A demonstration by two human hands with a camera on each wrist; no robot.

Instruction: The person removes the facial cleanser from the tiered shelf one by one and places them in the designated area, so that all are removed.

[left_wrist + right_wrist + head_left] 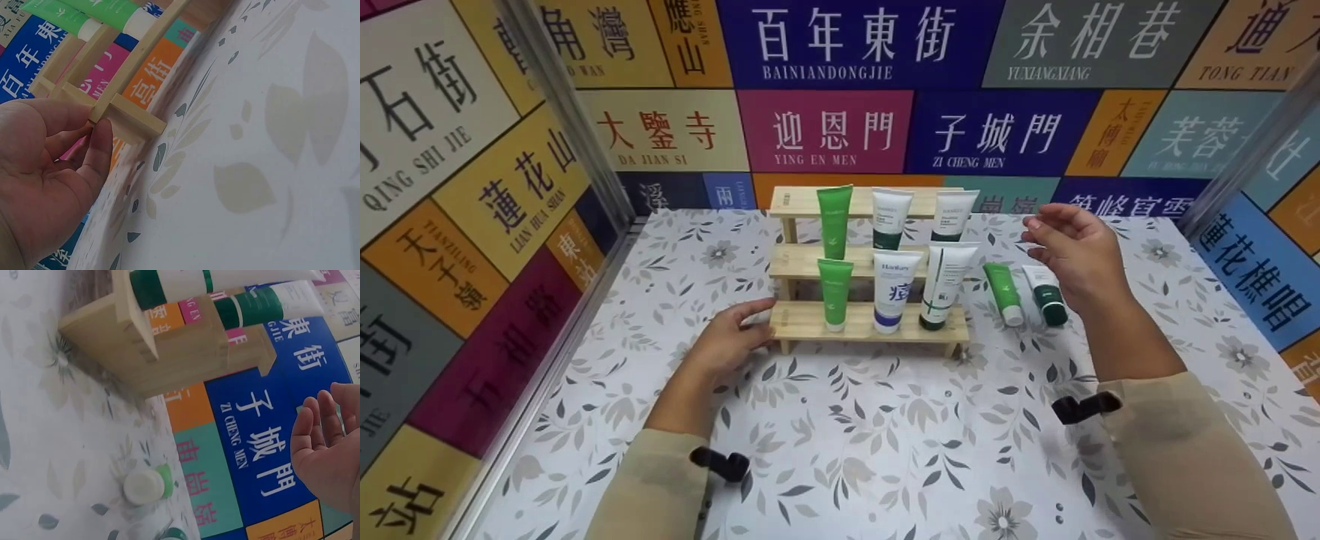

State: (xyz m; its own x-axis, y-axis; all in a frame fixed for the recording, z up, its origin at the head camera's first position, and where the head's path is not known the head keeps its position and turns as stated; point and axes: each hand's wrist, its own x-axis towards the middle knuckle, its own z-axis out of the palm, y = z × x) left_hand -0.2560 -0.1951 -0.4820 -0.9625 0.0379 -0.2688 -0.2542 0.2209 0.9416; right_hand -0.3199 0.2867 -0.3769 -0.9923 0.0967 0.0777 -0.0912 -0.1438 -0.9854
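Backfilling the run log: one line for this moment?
left hand: pinches rack at left end | right hand: empty | rack: six tubes, upright | table: two tubes right of rack

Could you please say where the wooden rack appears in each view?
Head: wooden rack near centre.
Left wrist: wooden rack upper left, left hand pinching it.
Right wrist: wooden rack at top, left of centre.
Shared landmark: blue wall panel bearing 東.

Rack (pixel 862 260) on table (pixel 840 450); three front tubes (pixel 893 292) on lowest step (pixel 861 321), three rear tubes (pixel 891 214) behind them. Two loose tubes (pixel 1003 291) lie right of rack, wall (pixel 825 139) behind.
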